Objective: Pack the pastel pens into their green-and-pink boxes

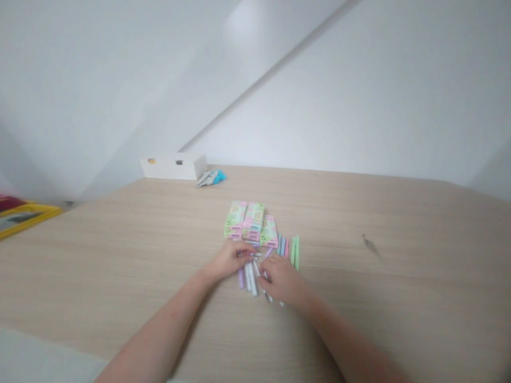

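Slim pastel pens lie in a loose row on the wooden table: a purple pen (241, 278), white pens (252, 281) and green pens (295, 252), with blue and pink ones between. My left hand (230, 260) is over the row's left end, its thumb and fingers pinched on a small white pen (256, 255). Curled low over the middle pens is my right hand (281, 277). Its fingertips are closed, but what they hold is hidden. Just beyond the hands, small pink-and-green boxes (254, 215) marked "5" are stacked.
A white box (170, 167) with cut-out holes stands at the back left, beside a crumpled grey and blue item (211, 178). A small dark object (369, 243) lies on the table (419, 298) to the right. A yellow-edged tray (32, 218) shows at far left.
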`<action>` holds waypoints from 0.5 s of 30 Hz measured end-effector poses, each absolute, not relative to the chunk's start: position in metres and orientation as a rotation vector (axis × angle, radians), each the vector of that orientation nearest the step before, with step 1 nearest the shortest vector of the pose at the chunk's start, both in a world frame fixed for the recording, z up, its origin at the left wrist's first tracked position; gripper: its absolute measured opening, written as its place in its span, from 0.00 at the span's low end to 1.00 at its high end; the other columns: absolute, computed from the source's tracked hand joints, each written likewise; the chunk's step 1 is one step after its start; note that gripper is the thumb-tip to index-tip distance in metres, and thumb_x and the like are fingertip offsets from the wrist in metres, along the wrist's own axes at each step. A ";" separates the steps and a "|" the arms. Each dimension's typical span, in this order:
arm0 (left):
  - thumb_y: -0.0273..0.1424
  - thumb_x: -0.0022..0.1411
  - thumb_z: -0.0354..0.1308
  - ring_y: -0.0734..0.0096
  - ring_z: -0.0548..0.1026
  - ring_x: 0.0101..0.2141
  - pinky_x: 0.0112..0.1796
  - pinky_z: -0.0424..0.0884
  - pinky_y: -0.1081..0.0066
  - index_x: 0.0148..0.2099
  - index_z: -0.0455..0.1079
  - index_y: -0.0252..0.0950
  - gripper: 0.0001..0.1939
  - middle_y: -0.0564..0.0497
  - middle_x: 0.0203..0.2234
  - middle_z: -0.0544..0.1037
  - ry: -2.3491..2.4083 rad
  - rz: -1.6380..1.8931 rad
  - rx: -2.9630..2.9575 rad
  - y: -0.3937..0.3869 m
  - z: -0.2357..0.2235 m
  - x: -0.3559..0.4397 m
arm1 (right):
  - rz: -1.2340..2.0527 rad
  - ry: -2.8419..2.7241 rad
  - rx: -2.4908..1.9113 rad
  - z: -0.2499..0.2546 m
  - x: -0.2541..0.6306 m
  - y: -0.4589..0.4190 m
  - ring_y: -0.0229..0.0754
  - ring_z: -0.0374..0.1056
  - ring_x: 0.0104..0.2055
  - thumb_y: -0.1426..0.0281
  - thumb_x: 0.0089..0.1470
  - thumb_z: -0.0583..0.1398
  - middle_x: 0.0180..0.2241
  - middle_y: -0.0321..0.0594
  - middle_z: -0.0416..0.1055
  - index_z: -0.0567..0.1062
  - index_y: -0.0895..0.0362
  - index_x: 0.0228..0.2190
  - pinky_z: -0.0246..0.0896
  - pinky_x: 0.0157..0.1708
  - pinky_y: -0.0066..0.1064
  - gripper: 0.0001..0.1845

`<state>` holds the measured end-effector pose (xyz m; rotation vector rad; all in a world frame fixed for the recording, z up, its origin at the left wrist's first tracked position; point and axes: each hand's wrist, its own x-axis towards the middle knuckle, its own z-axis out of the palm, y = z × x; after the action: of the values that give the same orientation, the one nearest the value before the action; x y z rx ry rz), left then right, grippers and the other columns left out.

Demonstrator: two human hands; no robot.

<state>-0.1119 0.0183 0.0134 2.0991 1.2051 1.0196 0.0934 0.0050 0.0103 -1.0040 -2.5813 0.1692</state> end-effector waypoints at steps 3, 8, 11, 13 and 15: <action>0.27 0.55 0.58 0.71 0.73 0.30 0.33 0.68 0.73 0.37 0.76 0.35 0.08 0.50 0.29 0.78 1.205 0.999 2.121 0.019 0.010 -0.112 | 0.159 -2.576 -1.025 0.011 0.093 0.005 0.43 0.63 0.38 0.70 0.51 0.61 0.30 0.38 0.71 0.71 0.57 0.28 0.52 0.38 0.32 0.03; 0.27 0.55 0.57 0.69 0.74 0.32 0.36 0.68 0.72 0.38 0.77 0.35 0.09 0.48 0.31 0.79 1.205 0.968 2.153 0.020 0.007 -0.111 | 0.144 -2.592 -1.058 0.011 0.093 0.004 0.42 0.64 0.37 0.69 0.52 0.60 0.29 0.39 0.71 0.71 0.57 0.25 0.52 0.39 0.32 0.06; 0.27 0.55 0.57 0.69 0.74 0.32 0.36 0.68 0.72 0.39 0.77 0.35 0.10 0.49 0.32 0.79 1.206 0.942 2.167 0.019 0.007 -0.111 | 0.130 -2.607 -1.095 0.011 0.092 0.005 0.42 0.64 0.37 0.69 0.53 0.59 0.29 0.40 0.72 0.72 0.58 0.25 0.52 0.38 0.31 0.07; 0.26 0.54 0.57 0.70 0.73 0.31 0.35 0.68 0.73 0.40 0.76 0.35 0.11 0.49 0.31 0.79 1.211 0.922 2.173 0.019 0.006 -0.111 | 0.134 -2.606 -1.122 0.013 0.092 0.006 0.41 0.65 0.36 0.70 0.55 0.57 0.28 0.40 0.72 0.72 0.58 0.24 0.52 0.38 0.30 0.09; 0.25 0.53 0.57 0.71 0.73 0.30 0.34 0.67 0.73 0.41 0.76 0.34 0.12 0.49 0.30 0.79 1.219 0.904 2.177 0.019 0.005 -0.111 | 0.150 -2.572 -1.162 0.016 0.094 0.008 0.40 0.65 0.35 0.72 0.56 0.55 0.28 0.40 0.72 0.72 0.58 0.24 0.52 0.37 0.29 0.10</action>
<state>-0.1109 0.0192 0.0050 2.1766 1.2188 0.9043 0.0942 0.0077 0.0157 -1.1623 -2.5722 0.1498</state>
